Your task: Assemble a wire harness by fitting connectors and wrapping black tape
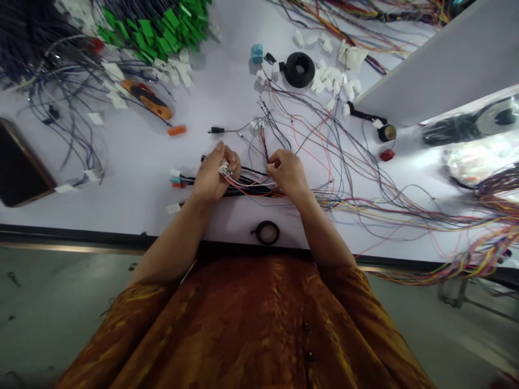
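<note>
My left hand [214, 175] is closed around a white connector [225, 168] with red, white and dark wires running out to the right. My right hand [286, 172] pinches a wire between thumb and fingertips, just right of the left hand. Beneath both hands lies a bundle of black and coloured wires [251, 189], which stretches along the table to the right. Its left end has small blue, orange and white connectors [177, 181]. Above the hands, a white connector [256, 125] with dark red wires and a black plug [216, 130] rest on the table.
A small tape roll [267, 233] lies at the table's front edge, a larger black roll [299, 69] farther back. Orange cutters [148, 99], a phone [22, 165] and green-tagged wires [156, 32] are at left. A grey panel [438, 59] stands at right.
</note>
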Motion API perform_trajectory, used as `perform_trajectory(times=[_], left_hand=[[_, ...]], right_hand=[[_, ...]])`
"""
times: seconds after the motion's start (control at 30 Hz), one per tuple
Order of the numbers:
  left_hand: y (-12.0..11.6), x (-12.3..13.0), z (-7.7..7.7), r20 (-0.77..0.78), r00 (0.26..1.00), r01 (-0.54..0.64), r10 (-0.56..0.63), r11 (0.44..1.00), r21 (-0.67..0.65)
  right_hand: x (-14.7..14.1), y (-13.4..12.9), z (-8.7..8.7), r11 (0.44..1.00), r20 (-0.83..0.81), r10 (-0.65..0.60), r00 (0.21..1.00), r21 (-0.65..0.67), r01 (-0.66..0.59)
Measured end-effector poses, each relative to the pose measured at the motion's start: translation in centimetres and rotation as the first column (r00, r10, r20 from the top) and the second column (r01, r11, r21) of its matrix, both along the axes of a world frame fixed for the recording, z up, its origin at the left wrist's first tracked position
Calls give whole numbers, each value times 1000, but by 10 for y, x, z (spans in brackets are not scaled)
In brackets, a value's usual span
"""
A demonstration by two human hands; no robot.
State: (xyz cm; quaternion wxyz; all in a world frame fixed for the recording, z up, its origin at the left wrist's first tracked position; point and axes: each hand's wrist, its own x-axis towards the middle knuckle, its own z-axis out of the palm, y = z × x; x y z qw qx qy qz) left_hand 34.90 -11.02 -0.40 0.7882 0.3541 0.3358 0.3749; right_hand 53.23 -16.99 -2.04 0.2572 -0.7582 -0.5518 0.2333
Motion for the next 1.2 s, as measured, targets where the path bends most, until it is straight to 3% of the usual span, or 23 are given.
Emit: perform_trajectory(times=[0.1,0.23,0.43,0.57,0.67,0.77,0.9,1.07,1.2], left_hand=[[-2,0,-2,7,1000,-5,5,1000,13],[-4,1,-5,-5,1000,-5,5,1000,25],[-5,0,-11,34,999,26,-30,995,96],[-6,-2,-14,55,998,36,-44,990,140],[-6,-4,-12,44,997,54,-62,986,159],[-7,-4,-8,7,999,50,-51,992,119],[-4,-4,-9,-22,999,-32,34,997,65],[4,-10,-15,-12,995,-102,103,991,83],[6,-14,-15,-62,985,-148,164,968,204]], right_hand=[[-1,0,4,999,-16,17,1000,33,-16],[7,-1,7,998,-270,45,962,60,-30],[19,-2,9,991,-657,-56,752,-127,-37],[25,-2,12,984,-763,-68,643,-158,-83],[28,-2,12,981,-789,-66,610,-164,-105],[25,-2,12,996,-771,-44,635,-84,-33],[16,1,24,993,-687,49,725,113,40],[1,8,47,972,-534,133,835,237,-4],[-15,15,51,954,-456,231,860,280,-108]])
